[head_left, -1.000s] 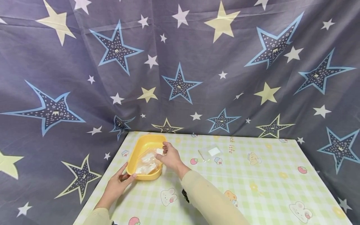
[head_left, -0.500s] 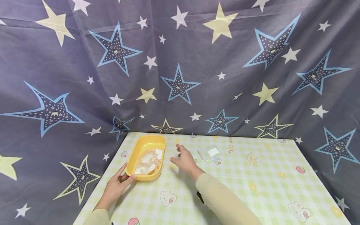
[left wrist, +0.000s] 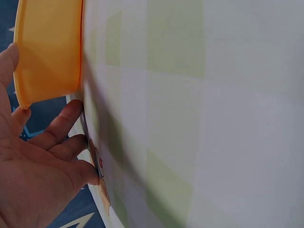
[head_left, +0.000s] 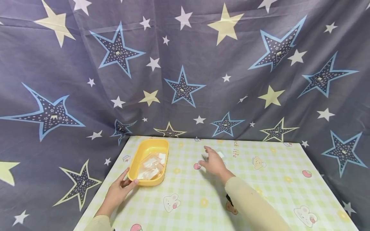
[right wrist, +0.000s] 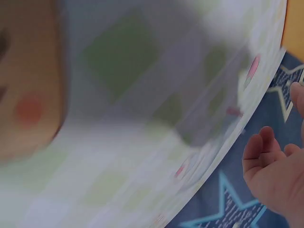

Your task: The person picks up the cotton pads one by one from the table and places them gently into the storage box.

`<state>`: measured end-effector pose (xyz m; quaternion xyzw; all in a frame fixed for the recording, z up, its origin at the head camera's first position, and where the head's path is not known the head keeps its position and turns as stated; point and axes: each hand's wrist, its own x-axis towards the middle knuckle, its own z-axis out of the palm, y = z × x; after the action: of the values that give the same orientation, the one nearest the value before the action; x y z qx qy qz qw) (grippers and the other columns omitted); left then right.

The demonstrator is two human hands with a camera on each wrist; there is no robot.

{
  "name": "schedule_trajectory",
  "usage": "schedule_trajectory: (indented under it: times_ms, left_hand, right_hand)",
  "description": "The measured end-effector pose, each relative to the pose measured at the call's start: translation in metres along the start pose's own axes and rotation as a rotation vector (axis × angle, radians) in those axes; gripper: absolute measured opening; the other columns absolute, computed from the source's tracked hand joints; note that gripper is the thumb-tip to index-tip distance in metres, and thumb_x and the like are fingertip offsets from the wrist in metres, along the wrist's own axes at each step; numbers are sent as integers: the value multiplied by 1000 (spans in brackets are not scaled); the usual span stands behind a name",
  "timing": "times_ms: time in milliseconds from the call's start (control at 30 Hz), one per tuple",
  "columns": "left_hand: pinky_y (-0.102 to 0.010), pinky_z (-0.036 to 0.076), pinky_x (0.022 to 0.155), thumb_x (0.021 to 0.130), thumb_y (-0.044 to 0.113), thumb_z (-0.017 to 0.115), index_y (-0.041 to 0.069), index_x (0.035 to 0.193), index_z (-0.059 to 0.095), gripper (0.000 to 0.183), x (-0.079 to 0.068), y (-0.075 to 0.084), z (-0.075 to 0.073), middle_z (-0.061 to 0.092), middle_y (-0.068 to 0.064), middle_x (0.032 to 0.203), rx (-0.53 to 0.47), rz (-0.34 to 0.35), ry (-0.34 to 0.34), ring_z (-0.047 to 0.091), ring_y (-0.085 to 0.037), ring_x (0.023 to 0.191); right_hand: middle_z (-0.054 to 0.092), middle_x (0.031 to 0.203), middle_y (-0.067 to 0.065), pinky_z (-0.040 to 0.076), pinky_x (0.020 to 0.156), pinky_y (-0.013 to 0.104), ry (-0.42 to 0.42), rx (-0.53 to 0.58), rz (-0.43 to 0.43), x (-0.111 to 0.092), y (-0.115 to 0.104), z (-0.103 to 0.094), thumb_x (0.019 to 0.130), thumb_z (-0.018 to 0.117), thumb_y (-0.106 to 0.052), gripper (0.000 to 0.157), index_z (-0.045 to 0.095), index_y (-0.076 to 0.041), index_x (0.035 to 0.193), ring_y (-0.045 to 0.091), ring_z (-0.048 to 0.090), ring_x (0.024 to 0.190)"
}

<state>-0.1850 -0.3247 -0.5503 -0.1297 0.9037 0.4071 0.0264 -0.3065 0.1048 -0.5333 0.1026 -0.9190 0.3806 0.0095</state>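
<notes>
At the left of the table a yellow plastic tray (head_left: 141,150) holds crumpled clear plastic packets (head_left: 151,168) with white pieces inside. My left hand (head_left: 117,192) grips its near left corner, thumb at the rim; in the left wrist view, the lower fingers of that hand (left wrist: 42,161) rest against the tablecloth beside the yellow wall. My right hand (head_left: 215,163) is over the table to the right, fingers loosely bent with nothing between them. Just beyond it show a white card-like piece (head_left: 221,154) and a thin dark stick (head_left: 204,157), both partly hidden by the hand.
A green-and-white checked tablecloth (head_left: 190,183) with cartoon prints covers the table. Behind and to the sides hangs a dark curtain (head_left: 162,83) with stars, right at the table's back edge.
My right hand has left the packets in the tray and moved right across the table to the white piece and thin stick. My left hand has stayed at the tray's corner.
</notes>
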Motion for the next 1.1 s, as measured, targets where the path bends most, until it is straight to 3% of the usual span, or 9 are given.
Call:
schedule_trajectory:
  times_ms: [267, 467, 600, 867, 1100]
  left_hand:
    - [-58, 50, 111, 93, 70, 71, 28, 172, 25, 100, 0, -4, 0, 71, -21, 139, 9, 9, 10, 63, -39, 134]
    - [-56, 53, 108, 93, 70, 71, 27, 172, 26, 101, 1, -5, 0, 72, -20, 138, 22, 11, 12, 65, -37, 131]
    - [-54, 54, 107, 93, 70, 71, 27, 172, 26, 101, 1, -5, 0, 72, -21, 138, 17, 9, 13, 65, -37, 131]
    - [-64, 45, 117, 93, 71, 71, 28, 172, 24, 101, 1, -5, 0, 69, -22, 143, -3, 9, 7, 59, -44, 140]
    - [-65, 42, 119, 94, 69, 71, 28, 173, 23, 101, 2, -3, 0, 67, -23, 145, -3, 0, -3, 57, -44, 143]
  right_hand:
    - [55, 158, 24, 53, 110, 57, 28, -52, 46, -3, 34, -31, 96, 81, -29, 87, 35, -4, 165, 42, 66, 131]
    - [54, 157, 26, 48, 116, 60, 52, -97, 76, -5, 49, -44, 94, 83, -33, 92, 33, -3, 166, 46, 59, 138]
    - [54, 156, 28, 45, 118, 62, 67, -126, 90, -5, 54, -47, 93, 83, -32, 93, 33, 0, 165, 50, 55, 141]
    - [50, 159, 31, 43, 119, 63, 60, -150, 145, -5, 58, -43, 92, 85, -34, 100, 29, 2, 166, 52, 52, 143]
    - [48, 158, 35, 43, 118, 65, 52, -185, 181, -2, 58, -36, 88, 86, -40, 108, 26, 3, 167, 56, 52, 142]
